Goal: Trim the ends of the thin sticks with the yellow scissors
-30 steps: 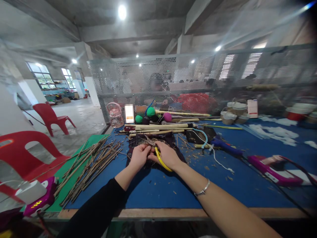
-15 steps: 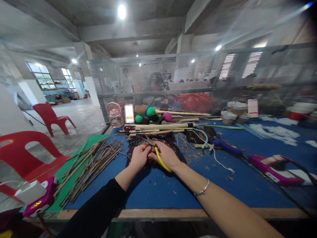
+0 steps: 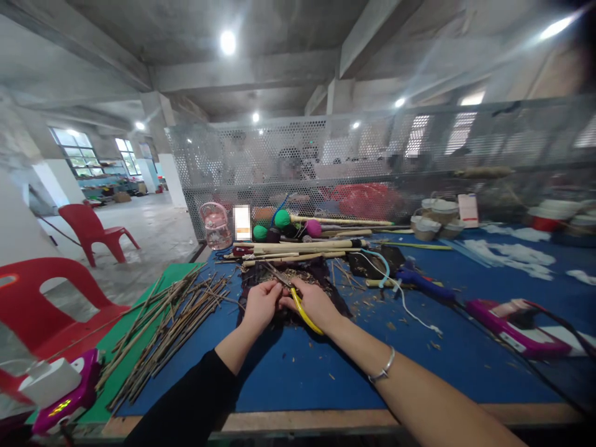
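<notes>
Yellow-handled scissors (image 3: 303,315) are in my right hand (image 3: 319,308), the blades pointing up and to the left. My left hand (image 3: 261,306) is closed in a pinch right beside them, fingertips nearly meeting those of the right. What the left fingers pinch is too small and hidden to make out. Beneath both hands lies a dark cloth (image 3: 341,302) strewn with small chopped bits of twig (image 3: 305,271). A spread of thin brown twigs (image 3: 174,326) lies to the left, its near ends on a green mat (image 3: 161,288).
Behind the cloth lie pale sticks (image 3: 307,246) and green and pink yarn balls (image 3: 282,218). A blue glue gun (image 3: 426,284) and purple power strip (image 3: 512,335) are at right. A pink bottle (image 3: 216,228) stands by the mesh partition (image 3: 209,149). Red chairs (image 3: 60,304) stand at left.
The camera has tilted up slightly, so the scene sits lower in view. Both hands stay over the cloth, the scissors still in the right, with only slight finger movement.
</notes>
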